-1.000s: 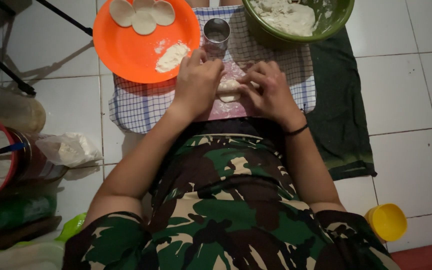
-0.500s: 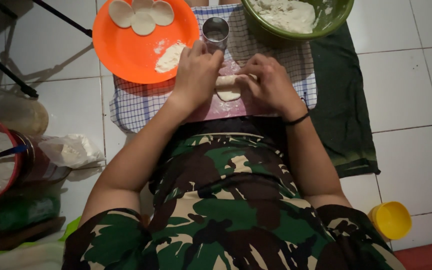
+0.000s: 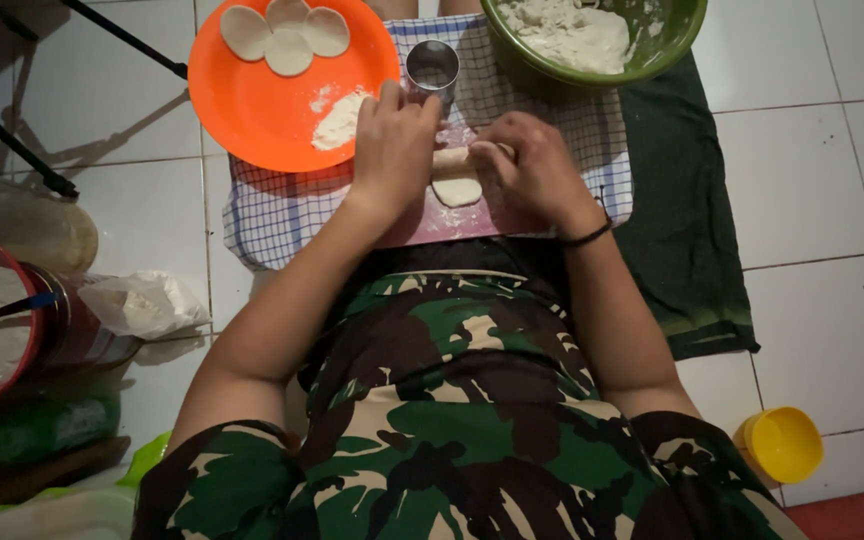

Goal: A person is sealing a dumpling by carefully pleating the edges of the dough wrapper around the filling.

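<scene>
2 hands | left hand (image 3: 392, 140), right hand (image 3: 532, 170) pinching dough piece (image 3: 455, 180) between them | grip apparently closed

tiled floor (image 3: 812, 190) | dark green cloth (image 3: 682, 230) | yellow cup (image 3: 780, 445) | white bag (image 3: 142, 303)

Metal cup (image 3: 433, 66), orange plate (image 3: 252, 110) and green bowl (image 3: 672, 40) block the far side

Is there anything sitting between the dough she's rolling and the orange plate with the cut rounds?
Only the left hand, which lies between the dough piece and the orange plate. The metal ring cutter stands just beyond, near the plate's rim.
</scene>
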